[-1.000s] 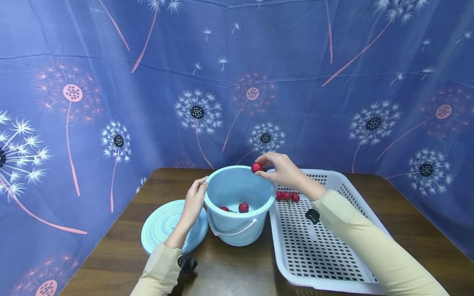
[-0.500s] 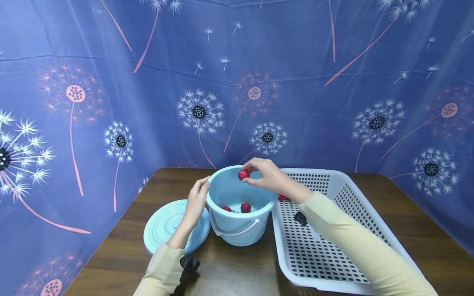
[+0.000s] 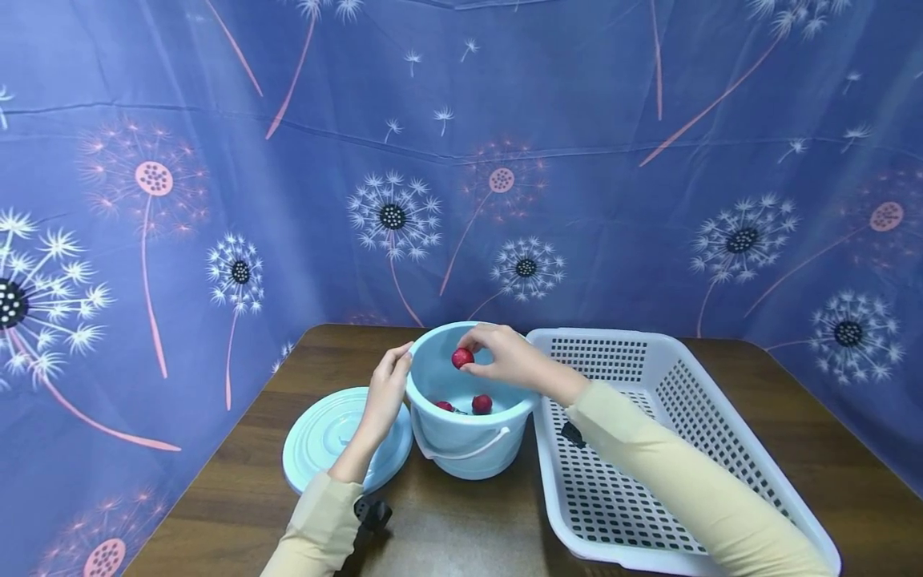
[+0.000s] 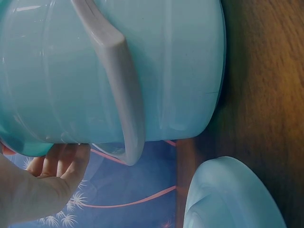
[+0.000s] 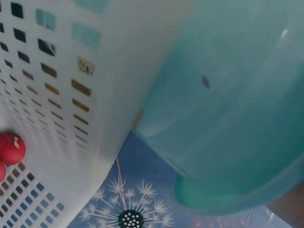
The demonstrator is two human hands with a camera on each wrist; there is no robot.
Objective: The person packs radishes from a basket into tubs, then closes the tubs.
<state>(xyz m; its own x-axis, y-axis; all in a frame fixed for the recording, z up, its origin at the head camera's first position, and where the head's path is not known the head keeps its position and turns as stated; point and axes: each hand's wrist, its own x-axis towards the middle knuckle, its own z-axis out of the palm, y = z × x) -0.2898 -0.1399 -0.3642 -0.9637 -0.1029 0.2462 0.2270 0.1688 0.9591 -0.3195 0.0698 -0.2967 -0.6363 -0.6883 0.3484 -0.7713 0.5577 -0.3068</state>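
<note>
My right hand (image 3: pixel 505 358) pinches a small red radish (image 3: pixel 462 358) between thumb and fingers, inside the mouth of the light blue bucket (image 3: pixel 472 465). On the bucket's bottom lie a radish (image 3: pixel 481 404) and, left of it, another radish (image 3: pixel 443 406). At the bucket's left rim, my left hand (image 3: pixel 387 390) holds on with its fingertips; the left wrist view shows the hand (image 4: pixel 52 185) at the rim, beside the grey handle (image 4: pixel 124 85). In the right wrist view only a bit of the right hand shows at the lower right edge.
A white perforated basket (image 3: pixel 627 553) stands right of the bucket, with radishes (image 5: pixel 11 147) seen inside it. The blue lid (image 3: pixel 317 433) lies left of the bucket, under my left forearm. A dandelion-patterned curtain (image 3: pixel 461 200) hangs behind the wooden table (image 3: pixel 447 529).
My right hand has moved left and down with the radish, from above the bucket's right rim into its mouth. The left hand keeps its place at the rim.
</note>
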